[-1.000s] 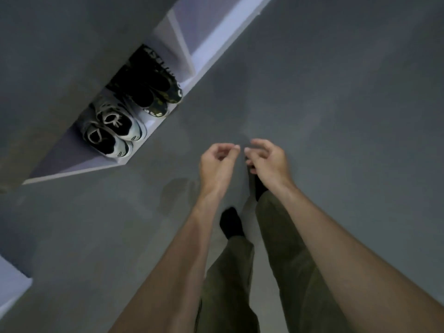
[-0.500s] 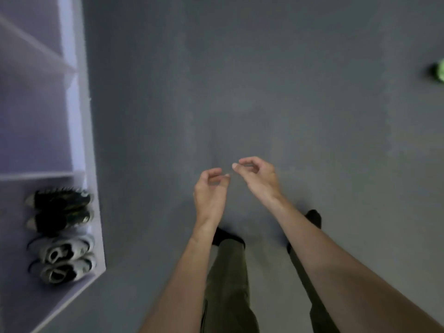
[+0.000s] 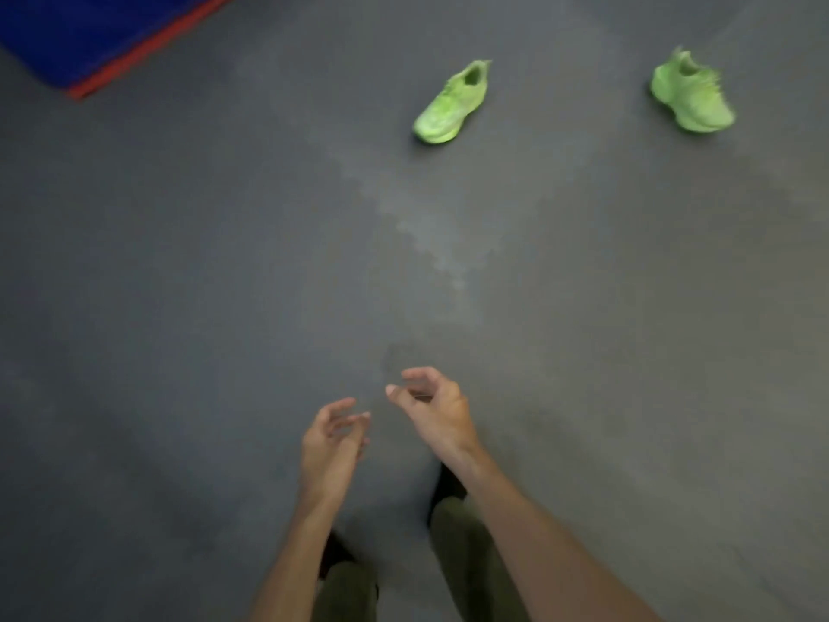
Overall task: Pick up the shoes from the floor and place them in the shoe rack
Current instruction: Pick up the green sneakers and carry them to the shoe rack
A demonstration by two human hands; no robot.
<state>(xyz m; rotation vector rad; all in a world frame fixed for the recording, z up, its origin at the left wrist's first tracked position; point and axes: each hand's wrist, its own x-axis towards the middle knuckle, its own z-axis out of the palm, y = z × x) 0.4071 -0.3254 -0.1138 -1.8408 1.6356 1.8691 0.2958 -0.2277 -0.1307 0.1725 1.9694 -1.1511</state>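
Filling nearly the whole view, a grey floor [image 3: 179, 285] is seen from above. A blue mat [image 3: 85, 29] with a red edge is cut off by the top left corner. Two bare forearms are stretched forward over olive trouser legs [image 3: 466, 563]. Two bright green shoes lie well apart on the floor at the top: one shoe [image 3: 451, 103] near centre, the other shoe [image 3: 691, 94] far right. Both hands are empty, fingers loosely curled and parted: left hand [image 3: 329, 442], right hand [image 3: 437, 410].

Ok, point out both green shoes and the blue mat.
Nearer green shoe [image 3: 451, 105], head view, on its laced upper.
Farther green shoe [image 3: 691, 94], head view, on its upper.
Blue mat [image 3: 80, 29], head view, on its blue top.
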